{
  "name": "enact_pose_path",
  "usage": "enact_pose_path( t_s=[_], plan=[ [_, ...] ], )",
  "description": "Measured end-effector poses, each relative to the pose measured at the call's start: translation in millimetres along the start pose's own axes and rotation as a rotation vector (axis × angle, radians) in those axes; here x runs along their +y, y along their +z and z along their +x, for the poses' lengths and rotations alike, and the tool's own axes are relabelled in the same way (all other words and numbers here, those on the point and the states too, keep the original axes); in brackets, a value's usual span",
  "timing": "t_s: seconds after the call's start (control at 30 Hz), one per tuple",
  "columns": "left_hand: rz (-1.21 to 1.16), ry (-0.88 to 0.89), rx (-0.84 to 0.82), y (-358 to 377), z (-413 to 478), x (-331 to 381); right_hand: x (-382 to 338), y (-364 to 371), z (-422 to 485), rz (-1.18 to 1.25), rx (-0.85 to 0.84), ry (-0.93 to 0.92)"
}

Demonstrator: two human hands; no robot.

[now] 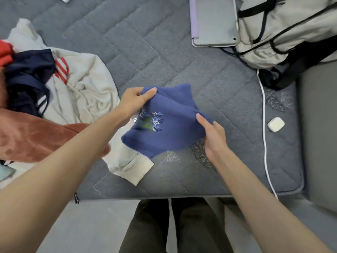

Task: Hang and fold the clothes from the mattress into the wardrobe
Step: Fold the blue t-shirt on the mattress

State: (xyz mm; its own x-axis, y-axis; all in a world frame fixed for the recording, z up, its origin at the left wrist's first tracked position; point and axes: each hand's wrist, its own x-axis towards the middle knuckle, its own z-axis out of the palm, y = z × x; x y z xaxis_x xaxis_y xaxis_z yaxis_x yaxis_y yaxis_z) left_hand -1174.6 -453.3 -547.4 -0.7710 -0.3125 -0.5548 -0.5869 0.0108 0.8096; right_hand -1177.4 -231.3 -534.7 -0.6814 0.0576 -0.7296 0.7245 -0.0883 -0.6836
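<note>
A blue garment [171, 123] with a small leaf print hangs bunched just above the grey quilted mattress [145, 52]. My left hand [135, 103] pinches its upper left edge. My right hand [213, 136] grips its right side. To the left lies a pile of clothes: a cream hoodie [87, 88] with red stripes, a navy garment [27, 79], a rust-brown garment [32, 136] and something red [5, 53] at the edge. No wardrobe is in view.
A beige backpack [284, 28] with black straps and a tablet in a lilac cover [213, 21] sit at the back right. A white cable [265, 125] runs along the mattress's right side beside a white earbud case [275, 124]. My dark-trousered legs [175, 227] stand at the front edge.
</note>
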Motion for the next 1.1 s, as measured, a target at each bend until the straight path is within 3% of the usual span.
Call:
enact_pose_path(
  t_s=[0.4,0.53,0.67,0.87,1.0,1.1],
  plan=[
    [-0.248,0.279,0.143,-18.1,-27.4,126.5,-154.5,30.8,-30.8,-0.084,-0.142,-0.367],
    [-0.16,0.33,0.164,-19.3,-42.1,119.4,-150.6,20.0,-39.7,-0.152,-0.143,-0.392],
    [-0.021,0.323,0.164,-10.1,-58.5,69.6,-105.6,-3.4,-35.5,-0.301,-0.149,-0.304],
    [0.372,0.091,-0.004,3.4,-72.6,-60.1,1.3,-49.9,-20.1,-0.642,-0.145,0.042],
    [0.303,-0.269,-0.116,19.4,-93.2,-121.6,57.5,-75.9,-20.1,-0.704,-0.094,0.293],
    [0.254,-0.391,-0.163,27.3,-90.8,-145.8,77.2,-82.5,-6.0,-0.723,0.017,0.343]
  ],
)
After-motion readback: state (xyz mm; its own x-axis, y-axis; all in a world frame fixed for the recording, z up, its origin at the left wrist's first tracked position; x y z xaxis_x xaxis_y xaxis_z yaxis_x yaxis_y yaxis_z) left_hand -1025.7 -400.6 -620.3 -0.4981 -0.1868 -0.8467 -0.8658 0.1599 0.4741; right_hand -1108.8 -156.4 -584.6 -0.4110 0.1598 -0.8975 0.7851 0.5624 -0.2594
